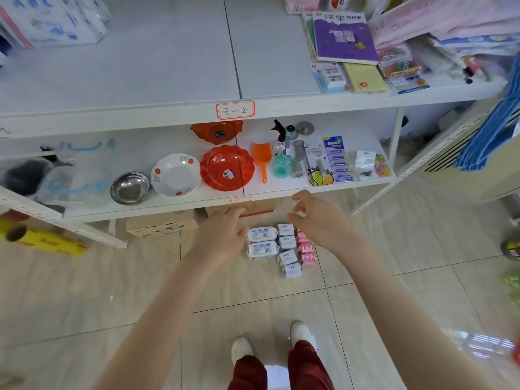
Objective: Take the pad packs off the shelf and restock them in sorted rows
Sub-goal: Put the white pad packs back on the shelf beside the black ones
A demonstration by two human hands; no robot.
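The beige tiled floor (112,291) runs under a white metal shelf (157,208). On it, the white and pink plastic pad packs (287,243) lie in three sorted rows, between and below the two hands. Both arms stretch forward. The left hand (222,235) has relaxed, nearly straight fingers and holds nothing. The right hand (318,218) has loosely curled fingers and is also empty.

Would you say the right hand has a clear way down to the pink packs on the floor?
Probably yes. The right hand hangs open above the pink packs, holding nothing, and nothing lies between them; the white packs sit beside them, not on top.
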